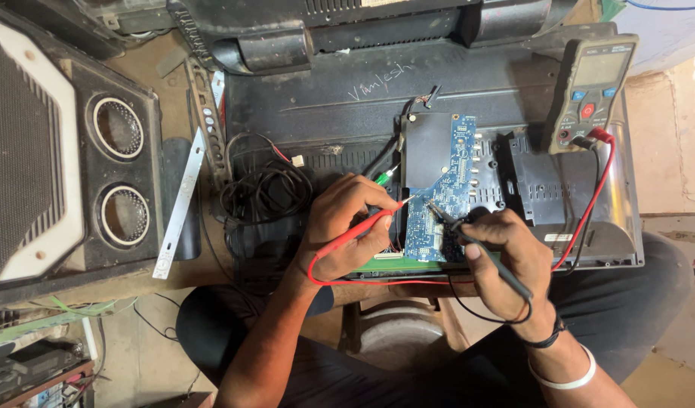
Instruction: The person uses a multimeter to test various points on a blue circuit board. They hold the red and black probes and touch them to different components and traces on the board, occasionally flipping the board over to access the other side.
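Your left hand [340, 227] pinches the red probe [362, 227], your right hand [510, 261] grips the black probe [476, 245]; both tips touch the blue circuit board [438, 204]. The meter [589, 83] stands at 1 o'clock.

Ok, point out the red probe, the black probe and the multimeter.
red probe [362, 227], head view, on its red handle.
black probe [489, 258], head view, on its dark handle.
multimeter [589, 94], head view, on its body below the screen.
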